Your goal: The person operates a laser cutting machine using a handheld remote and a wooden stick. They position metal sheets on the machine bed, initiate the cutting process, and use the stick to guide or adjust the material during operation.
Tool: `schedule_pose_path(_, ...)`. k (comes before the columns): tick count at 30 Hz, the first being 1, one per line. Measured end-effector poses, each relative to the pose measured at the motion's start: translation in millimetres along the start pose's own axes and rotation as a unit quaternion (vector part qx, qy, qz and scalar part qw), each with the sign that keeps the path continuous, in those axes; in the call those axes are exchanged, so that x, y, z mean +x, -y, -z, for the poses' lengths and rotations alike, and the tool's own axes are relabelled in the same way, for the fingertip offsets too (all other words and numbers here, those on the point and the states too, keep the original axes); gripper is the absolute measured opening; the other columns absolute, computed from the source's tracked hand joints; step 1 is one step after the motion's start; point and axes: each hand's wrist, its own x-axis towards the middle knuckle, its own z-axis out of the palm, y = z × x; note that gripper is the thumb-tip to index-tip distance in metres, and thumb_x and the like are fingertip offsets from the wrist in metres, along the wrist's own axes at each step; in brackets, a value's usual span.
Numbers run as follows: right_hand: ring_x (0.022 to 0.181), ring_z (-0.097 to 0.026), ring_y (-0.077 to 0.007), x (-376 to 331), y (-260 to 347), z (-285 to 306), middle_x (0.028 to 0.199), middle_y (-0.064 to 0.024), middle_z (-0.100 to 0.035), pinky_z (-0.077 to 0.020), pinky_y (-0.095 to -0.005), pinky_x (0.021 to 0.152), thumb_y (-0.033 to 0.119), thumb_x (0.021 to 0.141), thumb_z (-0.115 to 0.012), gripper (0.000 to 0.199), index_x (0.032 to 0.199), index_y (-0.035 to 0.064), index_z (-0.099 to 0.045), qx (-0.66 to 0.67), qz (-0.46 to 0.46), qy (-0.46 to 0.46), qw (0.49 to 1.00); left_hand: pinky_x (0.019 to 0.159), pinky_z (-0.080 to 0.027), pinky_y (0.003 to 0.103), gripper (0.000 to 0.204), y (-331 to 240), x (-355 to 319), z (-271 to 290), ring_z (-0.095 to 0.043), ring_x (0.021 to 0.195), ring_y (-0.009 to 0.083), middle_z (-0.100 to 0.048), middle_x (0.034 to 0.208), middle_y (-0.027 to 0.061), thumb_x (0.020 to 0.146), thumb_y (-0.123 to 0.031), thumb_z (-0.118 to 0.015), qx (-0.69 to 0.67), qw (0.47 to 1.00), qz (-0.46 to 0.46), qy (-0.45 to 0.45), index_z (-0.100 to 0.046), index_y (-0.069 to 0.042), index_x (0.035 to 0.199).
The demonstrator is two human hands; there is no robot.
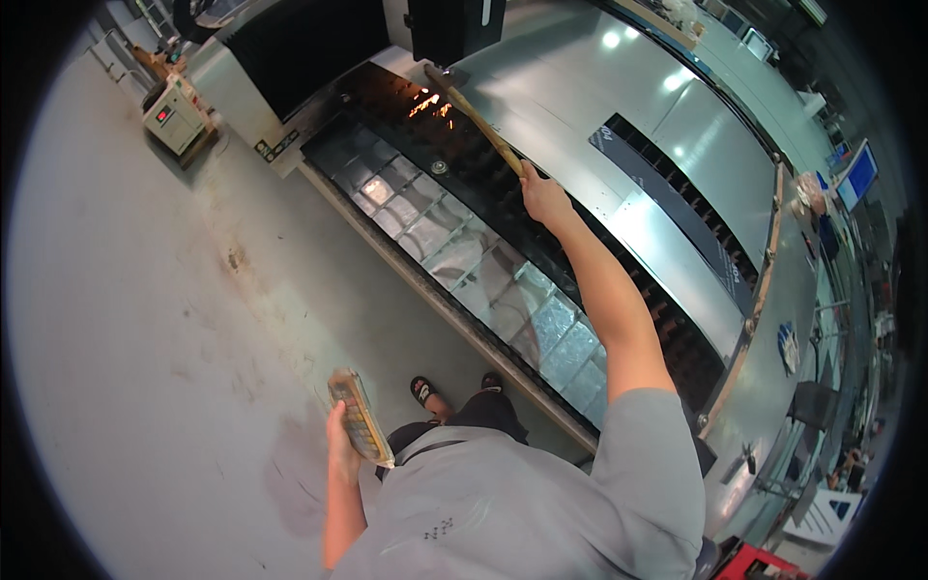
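Note:
My left hand (340, 443), low beside my body, is closed around a handheld remote control (360, 418) with rows of yellowish buttons. My right arm reaches out over a slatted metal-cutting bed (387, 95). In its fist, my right hand (547, 201) grips one end of a long wooden stick (483, 124). The stick's far end lies by the near edge of a shiny metal sheet (570, 87), close to the black machine head (454, 29); whether it touches the sheet I cannot tell. Orange sparks (430, 102) glow among the dark slats just left of the stick.
Along the bed's near side runs a frame edge (416, 266) beside shiny, gridded panels (493, 275). A dark narrow strip (667, 208) lies across the sheet. A white box-shaped unit (176, 118) with a red light stands on the floor at far left. A blue screen (857, 176) glows at right.

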Motion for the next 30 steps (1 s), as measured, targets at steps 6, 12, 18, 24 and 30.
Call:
schedule_pose_path(6, 0.086, -0.070, -0.0563, -21.9, -20.3, 6.5, 0.089, -0.0344, -0.071, -0.0556, -0.0646, 0.082, 0.037, 0.111, -0.041, 0.051, 0.158, 0.0200, -0.037, -0.001, 0.012, -0.002, 1.000, 0.080, -0.057, 0.037, 0.039, 7.8, 3.1, -13.0, -0.068, 0.090, 0.0195, -0.070, 0.102, 0.0073, 0.105, -0.042, -0.058, -0.038, 0.999, 0.003, 0.013, -0.065, -0.006, 0.118)
schedule_pose_path(12, 0.085, -0.070, -0.0558, -56.4, -49.2, 21.0, 0.090, -0.0345, -0.071, -0.0559, -0.0643, 0.082, 0.037, 0.111, -0.040, 0.050, 0.159, 0.0216, -0.037, 0.011, -0.004, 0.011, 1.000, 0.081, -0.057, 0.036, 0.038, 19.0, 5.7, -38.7, -0.068, 0.091, 0.0188, -0.070, 0.102, 0.0066, 0.106, -0.042, -0.056, -0.043, 0.998, 0.019, 0.038, -0.065, -0.007, 0.118)
schedule_pose_path(18, 0.088, -0.072, -0.0525, -83.9, -69.8, 31.8, 0.092, -0.0315, -0.072, -0.0573, -0.0630, 0.080, 0.038, 0.111, -0.042, 0.051, 0.160, 0.0255, -0.035, 0.006, -0.029, 0.030, 0.999, 0.081, -0.057, 0.036, 0.038, 33.8, 2.8, -63.6, -0.068, 0.091, 0.0188, -0.070, 0.102, 0.0060, 0.105, -0.042, -0.057, -0.018, 0.998, 0.030, 0.048, -0.065, -0.008, 0.119)
schedule_pose_path(24, 0.087, -0.072, -0.0517, -117.2, -89.8, 36.9, 0.091, -0.0314, -0.072, -0.0576, -0.0637, 0.079, 0.038, 0.111, -0.042, 0.052, 0.161, 0.0258, -0.034, 0.008, -0.037, 0.037, 0.999, 0.082, -0.056, 0.036, 0.039, 60.2, -4.0, -80.0, -0.067, 0.092, 0.0183, -0.069, 0.103, 0.0056, 0.105, -0.043, -0.058, -0.006, 0.997, 0.039, 0.060, -0.065, -0.008, 0.120)
schedule_pose_path(30, 0.079, -0.070, -0.0538, -139.3, -107.8, 35.2, 0.083, -0.0323, -0.070, -0.0569, -0.0638, 0.074, 0.037, 0.112, -0.039, 0.049, 0.160, 0.0243, -0.034, 0.016, -0.026, 0.024, 0.999, 0.083, -0.056, 0.036, 0.041, 69.0, -11.7, -96.9, -0.066, 0.094, 0.0183, -0.068, 0.105, 0.0047, 0.105, -0.045, -0.057, 0.005, 0.997, 0.043, 0.064, -0.064, -0.009, 0.122)
